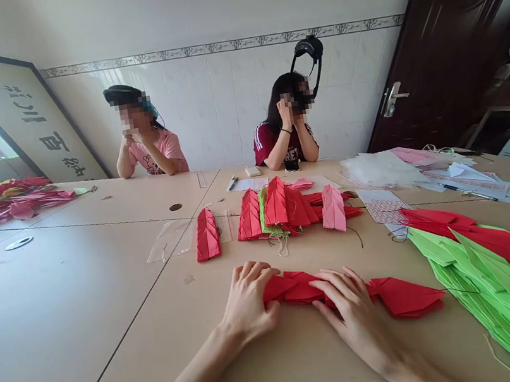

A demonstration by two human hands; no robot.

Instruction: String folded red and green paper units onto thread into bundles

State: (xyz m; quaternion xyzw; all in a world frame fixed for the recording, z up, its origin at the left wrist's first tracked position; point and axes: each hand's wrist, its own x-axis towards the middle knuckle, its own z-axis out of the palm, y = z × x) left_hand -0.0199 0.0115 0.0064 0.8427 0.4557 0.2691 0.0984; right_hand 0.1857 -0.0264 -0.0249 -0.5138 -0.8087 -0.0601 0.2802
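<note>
A long red folded-paper piece lies across the table in front of me, with overlapping pleats. My left hand grips its left end, fingers curled over the far edge and thumb at the near side. Farther right, my right hand closes over the middle of the piece, hiding part of it. Beyond that hand a flat pointed red section sticks out to the right, with a dark string trailing from its tip. Just past my hands stand folded red pieces, a green one among them, and a pink piece.
Stacks of green folded paper and red folded paper lie at the right. Plastic bags and printed sheets sit behind them. A separate red piece lies left of centre. Two people sit across the table, elbows on it.
</note>
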